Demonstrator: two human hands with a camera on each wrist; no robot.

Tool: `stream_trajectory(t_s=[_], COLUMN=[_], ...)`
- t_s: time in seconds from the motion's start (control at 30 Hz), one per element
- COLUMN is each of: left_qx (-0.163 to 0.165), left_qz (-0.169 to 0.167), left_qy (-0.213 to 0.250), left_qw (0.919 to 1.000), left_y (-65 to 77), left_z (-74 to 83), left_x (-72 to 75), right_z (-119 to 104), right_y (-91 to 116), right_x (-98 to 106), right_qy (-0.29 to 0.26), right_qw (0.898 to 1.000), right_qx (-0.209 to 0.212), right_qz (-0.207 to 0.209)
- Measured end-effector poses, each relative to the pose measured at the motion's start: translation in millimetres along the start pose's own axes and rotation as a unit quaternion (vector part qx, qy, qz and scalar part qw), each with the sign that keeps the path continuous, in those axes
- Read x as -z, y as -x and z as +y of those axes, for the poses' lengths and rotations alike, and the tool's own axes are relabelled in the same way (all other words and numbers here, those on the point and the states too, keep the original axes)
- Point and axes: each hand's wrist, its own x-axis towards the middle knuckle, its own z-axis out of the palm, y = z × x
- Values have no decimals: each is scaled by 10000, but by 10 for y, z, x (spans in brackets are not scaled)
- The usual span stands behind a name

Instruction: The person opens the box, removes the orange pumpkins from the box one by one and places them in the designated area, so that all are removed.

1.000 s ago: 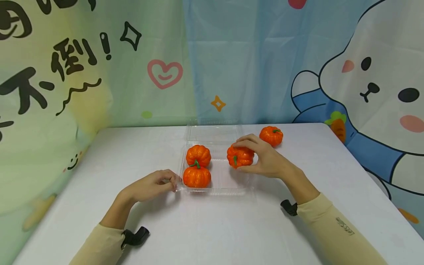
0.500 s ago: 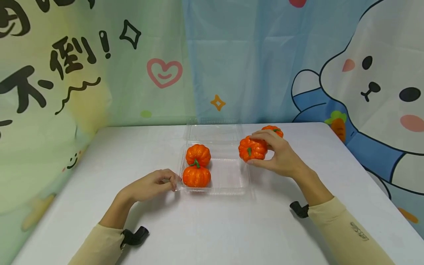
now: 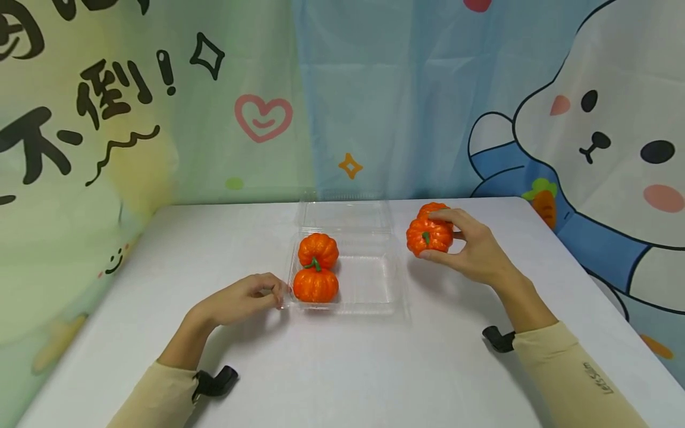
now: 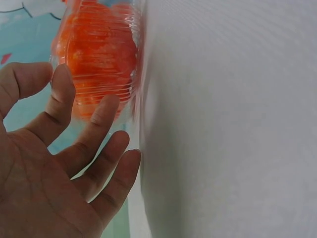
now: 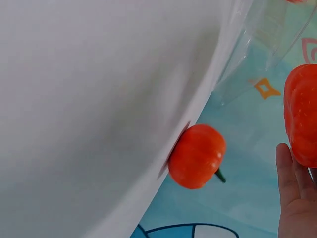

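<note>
Beyond the right side of a clear plastic clamshell box (image 3: 369, 308), my right hand (image 3: 473, 246) holds a small orange pumpkin (image 3: 428, 236) between thumb and fingers, raised over the table. In the right wrist view this held pumpkin (image 5: 303, 116) is cut off by the frame's edge. Behind it, another pumpkin (image 3: 432, 208) is mostly hidden in the head view; the right wrist view shows that pumpkin (image 5: 197, 156) standing on the table. My left hand (image 3: 257, 297) pinches the box's front left edge between thumb and index finger, its other fingers (image 4: 116, 183) spread loosely.
Two pumpkins, a rear one (image 3: 318, 249) and a front one (image 3: 316, 286), sit in the box's left half. The open lid (image 3: 345, 214) leans back toward the printed curtain (image 3: 369, 119) behind the white table (image 3: 364, 368).
My right hand has carried its pumpkin from over the box's right half out to the right, so it now overlaps the rear table pumpkin in the head view. The left hand stays put.
</note>
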Motion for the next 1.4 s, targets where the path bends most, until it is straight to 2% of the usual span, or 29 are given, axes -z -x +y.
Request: stream_trajectory(t_s=[0.4,0.9,1.07,1.27,1.4], left_qx=[-82,42,19,-33,-62], left_qz=[-2,26,2,33,53], left_qy=[80,-33,-3,1,-2], left_qw=[9999,10000,10000,10000,10000], left_y=[0,0,-13,-7,-5], left_z=[-6,-8,-15,-33,-45], left_x=[-5,8,4,2,3], right_z=[137,292,325,306,302], right_y=[110,151,161,161,166], right_x=[86,113,133,163,173], right_qy=[184,410,556,783,818], right_qw=[9967,9955,9915,9815,9780], right_qx=[-761,-711,-974,-1458,-1607], right_qz=[-230,-465,-665,-968,-1048])
